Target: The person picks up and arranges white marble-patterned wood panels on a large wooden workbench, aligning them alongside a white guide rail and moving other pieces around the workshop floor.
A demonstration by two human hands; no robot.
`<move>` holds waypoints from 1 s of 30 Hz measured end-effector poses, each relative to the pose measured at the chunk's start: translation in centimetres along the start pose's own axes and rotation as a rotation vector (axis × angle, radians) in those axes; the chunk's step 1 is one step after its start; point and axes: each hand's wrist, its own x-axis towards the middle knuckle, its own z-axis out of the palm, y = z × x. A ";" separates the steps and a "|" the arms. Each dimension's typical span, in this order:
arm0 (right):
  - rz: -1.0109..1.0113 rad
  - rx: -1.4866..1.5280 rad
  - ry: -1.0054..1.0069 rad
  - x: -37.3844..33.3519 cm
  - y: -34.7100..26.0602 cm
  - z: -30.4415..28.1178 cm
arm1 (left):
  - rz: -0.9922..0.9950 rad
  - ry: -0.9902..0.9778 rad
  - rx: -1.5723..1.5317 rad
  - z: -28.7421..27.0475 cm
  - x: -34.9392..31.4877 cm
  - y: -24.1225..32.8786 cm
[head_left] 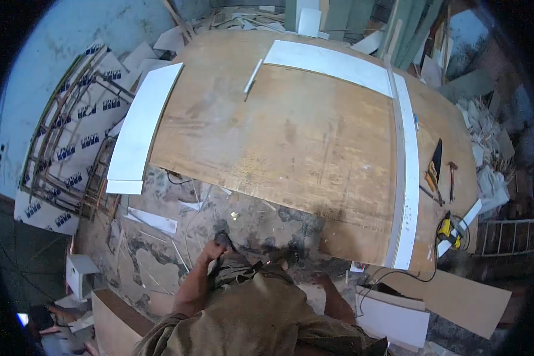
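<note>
My left hand (212,251) is in front of my body, below the near edge of the big wooden worktable (267,130). Its fingers are closed around something dark and small that I cannot make out. My right hand (320,280) hangs low by my other side, close to the table's near right part. Shadow hides its fingers, and I cannot tell whether it holds anything. Neither hand touches the white panels on the table: a wide one (145,121) along the left edge, another (329,65) at the far side, and a long narrow strip (407,172) on the right.
Right of the strip lie a handsaw (434,166), a hammer (452,181) and a yellow-black power tool (448,230) with a black cord. A thin white strip (253,76) rests near the far edge. Metal frames (59,130) lean left; offcuts (154,221) litter the floor.
</note>
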 end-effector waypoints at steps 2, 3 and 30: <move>-0.094 0.055 -0.082 -0.7 -0.6 0.6 | 0.098 0.015 -0.244 1.9 -0.7 -7.0; -0.114 0.039 -0.110 0.1 -1.7 1.8 | 0.213 0.008 -0.013 2.1 -1.4 -13.1; -0.702 -0.533 0.029 -8.3 -40.0 29.8 | -0.289 0.248 -1.468 -13.5 2.6 -35.3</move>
